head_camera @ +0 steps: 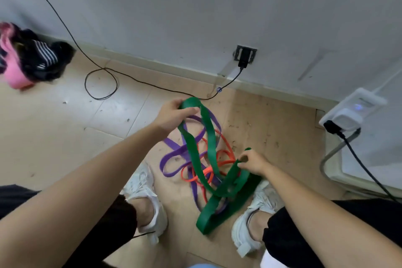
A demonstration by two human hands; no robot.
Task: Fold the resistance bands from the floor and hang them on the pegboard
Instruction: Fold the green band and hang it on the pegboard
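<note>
A wide green resistance band (210,150) is lifted off the floor between my hands. My left hand (174,115) grips its upper loop, raised above the pile. My right hand (253,162) pinches another part of the same green band lower and to the right. The band's lowest loop hangs down between my white shoes. Under it a purple band (171,154) and a thinner orange band (224,159) lie tangled on the tiled floor. No pegboard is in view.
A black cable (100,69) runs across the floor to a wall socket (244,55). A white power strip (350,111) with a black plug sits at the right. Pink and black clothing (28,56) lies at the left by the wall. My shoes (145,198) flank the bands.
</note>
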